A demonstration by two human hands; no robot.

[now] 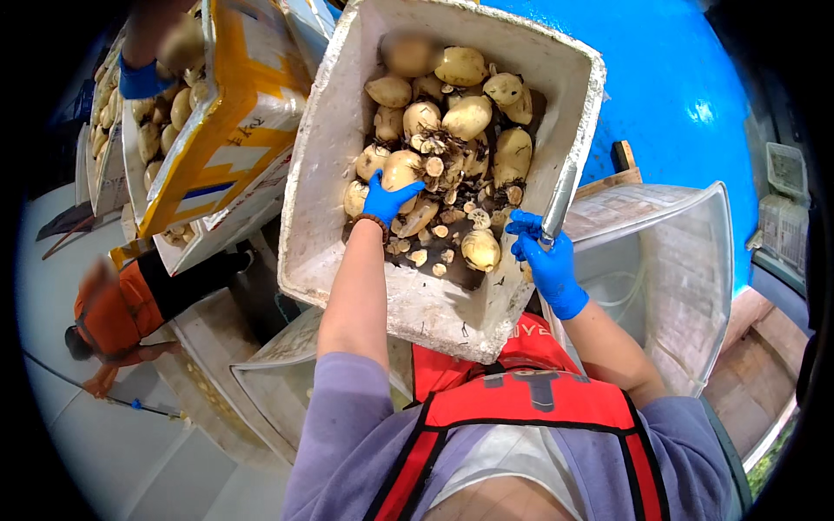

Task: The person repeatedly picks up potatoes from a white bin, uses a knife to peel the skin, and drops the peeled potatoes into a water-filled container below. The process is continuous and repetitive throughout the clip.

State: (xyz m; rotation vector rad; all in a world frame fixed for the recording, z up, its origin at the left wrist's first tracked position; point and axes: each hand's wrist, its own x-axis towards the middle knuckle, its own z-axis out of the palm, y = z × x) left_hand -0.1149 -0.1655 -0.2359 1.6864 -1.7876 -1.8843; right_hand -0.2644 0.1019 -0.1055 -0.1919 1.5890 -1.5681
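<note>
My left hand point(386, 200), in a blue glove, is inside a white foam box point(303, 215). Its thumb and a finger lie on either side of a pale lotus root segment point(401, 168). By the box's right wall, my right hand point(546, 264), also gloved in blue, grips a knife point(559, 198) with its metal blade pointing away from me. More lotus root segments point(468, 117) fill the far part of the box. Cut end pieces point(440, 231) and dark root fibres lie in murky water, close to one whole segment point(481, 250).
At upper left, another person's gloved hand point(140, 79) is over a taped foam box point(251, 140) of lotus roots. A person in an orange vest point(120, 306) bends over a trough point(202, 391). A white tub point(684, 286) stands at right, before a blue surface point(671, 98).
</note>
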